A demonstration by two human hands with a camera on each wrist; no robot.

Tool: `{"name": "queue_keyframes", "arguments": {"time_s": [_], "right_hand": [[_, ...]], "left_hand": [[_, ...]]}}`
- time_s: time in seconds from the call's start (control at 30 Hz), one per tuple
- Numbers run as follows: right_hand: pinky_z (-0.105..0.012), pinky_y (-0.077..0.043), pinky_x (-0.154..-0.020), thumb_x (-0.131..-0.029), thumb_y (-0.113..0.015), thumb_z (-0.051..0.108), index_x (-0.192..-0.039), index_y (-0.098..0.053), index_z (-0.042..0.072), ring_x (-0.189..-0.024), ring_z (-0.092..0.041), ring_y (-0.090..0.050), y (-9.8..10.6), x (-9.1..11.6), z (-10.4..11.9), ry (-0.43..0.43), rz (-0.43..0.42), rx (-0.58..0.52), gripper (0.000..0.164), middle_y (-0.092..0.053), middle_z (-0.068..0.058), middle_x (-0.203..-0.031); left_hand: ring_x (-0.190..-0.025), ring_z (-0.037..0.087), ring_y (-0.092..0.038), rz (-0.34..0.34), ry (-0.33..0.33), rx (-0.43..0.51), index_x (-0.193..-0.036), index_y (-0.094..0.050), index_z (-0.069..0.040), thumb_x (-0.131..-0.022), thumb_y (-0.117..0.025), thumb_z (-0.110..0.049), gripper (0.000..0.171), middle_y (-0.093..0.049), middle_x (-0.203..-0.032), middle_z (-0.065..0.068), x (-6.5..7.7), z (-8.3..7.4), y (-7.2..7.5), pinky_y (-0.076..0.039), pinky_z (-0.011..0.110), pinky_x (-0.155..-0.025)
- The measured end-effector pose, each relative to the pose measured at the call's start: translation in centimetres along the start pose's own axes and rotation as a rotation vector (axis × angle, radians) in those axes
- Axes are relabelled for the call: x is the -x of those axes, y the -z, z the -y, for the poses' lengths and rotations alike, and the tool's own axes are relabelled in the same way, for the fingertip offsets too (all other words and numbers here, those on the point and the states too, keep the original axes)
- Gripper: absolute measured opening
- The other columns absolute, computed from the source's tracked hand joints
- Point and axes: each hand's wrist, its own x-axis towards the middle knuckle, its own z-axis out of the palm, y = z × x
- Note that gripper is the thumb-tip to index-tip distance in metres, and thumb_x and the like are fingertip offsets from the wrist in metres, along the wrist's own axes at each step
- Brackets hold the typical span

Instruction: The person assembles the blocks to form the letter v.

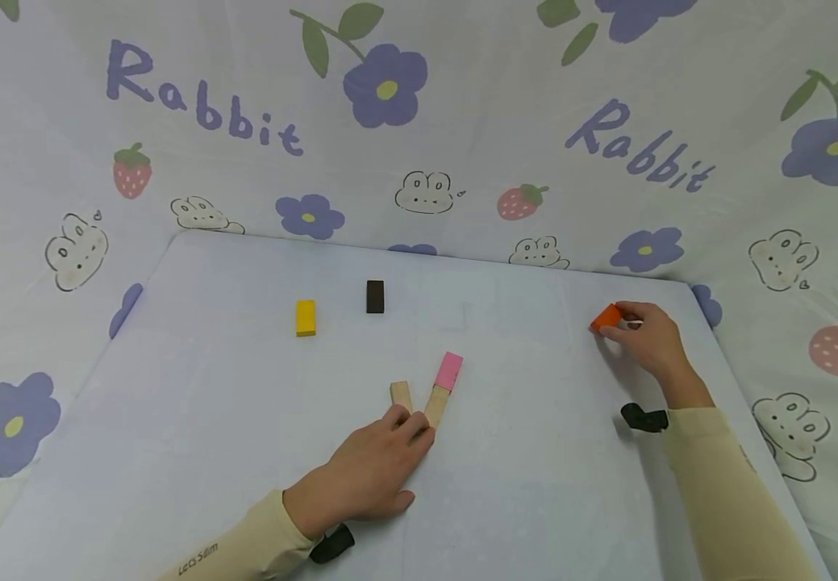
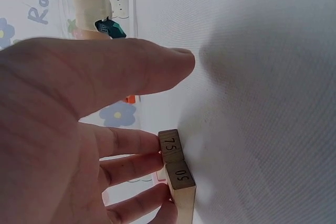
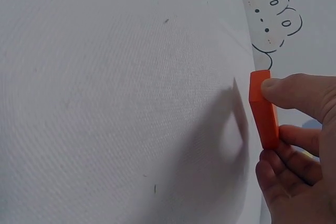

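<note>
Two plain wooden blocks lie near the middle of the white surface, a left one (image 1: 400,394) and a right one (image 1: 436,405), set at an angle to each other. A pink block (image 1: 449,371) adjoins the far end of the right one. The fingertips of my left hand (image 1: 368,472) touch the wooden blocks, its thumb held apart. In the left wrist view, the block ends (image 2: 180,176) bear printed numbers. Over at the right, my right hand (image 1: 652,343) pinches an orange block (image 3: 264,111) between thumb and fingers, seemingly just above the surface.
A yellow block (image 1: 306,318) and a black block (image 1: 375,297) lie farther back, left of centre. Behind the white surface (image 1: 520,484) hangs a cloth (image 1: 462,105) printed with rabbits, flowers and strawberries. Both wrists carry a small black device.
</note>
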Motion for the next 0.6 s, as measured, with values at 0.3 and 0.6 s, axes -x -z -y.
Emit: {"name": "queue_keyframes", "arguments": {"time_s": [0.3, 0.6], "right_hand": [[-0.066, -0.044, -0.112, -0.103, -0.074, 0.022, -0.160, -0.047, -0.004, -0.139, -0.051, -0.047, -0.21, -0.04, 0.30, -0.003, -0.004, 0.002, 0.068, -0.049, -0.032, -0.153], [-0.066, -0.043, -0.113, -0.103, -0.075, 0.023, -0.160, -0.046, -0.004, -0.141, -0.052, -0.046, -0.46, 0.22, 0.71, 0.001, 0.004, 0.001, 0.069, -0.048, -0.033, -0.154]], "left_hand": [[-0.118, 0.024, -0.049, -0.005, -0.005, 0.001, -0.140, -0.064, -0.009, -0.090, -0.085, -0.039, 0.062, -0.056, -0.135, 0.004, 0.02, 0.10, -0.16, -0.055, 0.026, -0.091], [-0.118, 0.024, -0.049, -0.007, -0.002, -0.005, -0.139, -0.064, -0.009, -0.089, -0.085, -0.038, 0.062, -0.056, -0.135, 0.004, 0.15, 0.00, -0.30, -0.054, 0.026, -0.091]]}}
